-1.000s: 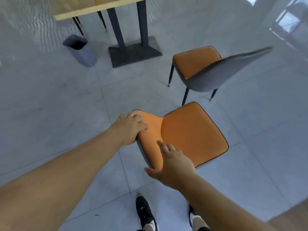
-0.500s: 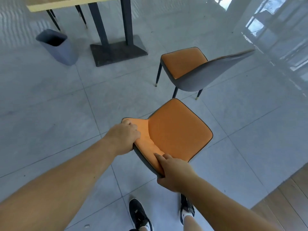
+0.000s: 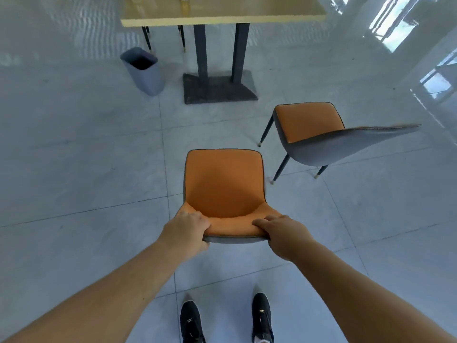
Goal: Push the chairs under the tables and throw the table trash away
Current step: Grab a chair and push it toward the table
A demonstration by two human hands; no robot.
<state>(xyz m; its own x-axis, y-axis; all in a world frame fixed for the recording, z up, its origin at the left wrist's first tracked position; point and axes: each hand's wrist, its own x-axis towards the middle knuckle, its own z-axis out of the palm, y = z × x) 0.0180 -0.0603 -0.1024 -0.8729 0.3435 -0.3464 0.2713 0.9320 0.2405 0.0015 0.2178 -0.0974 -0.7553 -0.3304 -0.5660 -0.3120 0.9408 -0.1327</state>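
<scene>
On the far left I see a grey bin standing on the tiled floor, just beside the base of the table, and it looks open-topped and ready for trash. My left hand is curled over the left end of the near chair backrest, fingers on the orange front and thumb hidden behind. In the middle, that chair faces the table squarely but sits well apart from it, so I judge the push has not yet carried it under. On the tabletop at the far edge I can make out the bottoms of two items, likely the trash to clear; they are cut off, so I cannot tell what they are. My right hand wraps the right end of the same backrest, fingers bent over the top edge. Further right, a second chair stands angled away from the table, also not tucked in. By my reckoning nothing is finished: two chairs remain to push in, and the tabletop items remain to go in the bin.
</scene>
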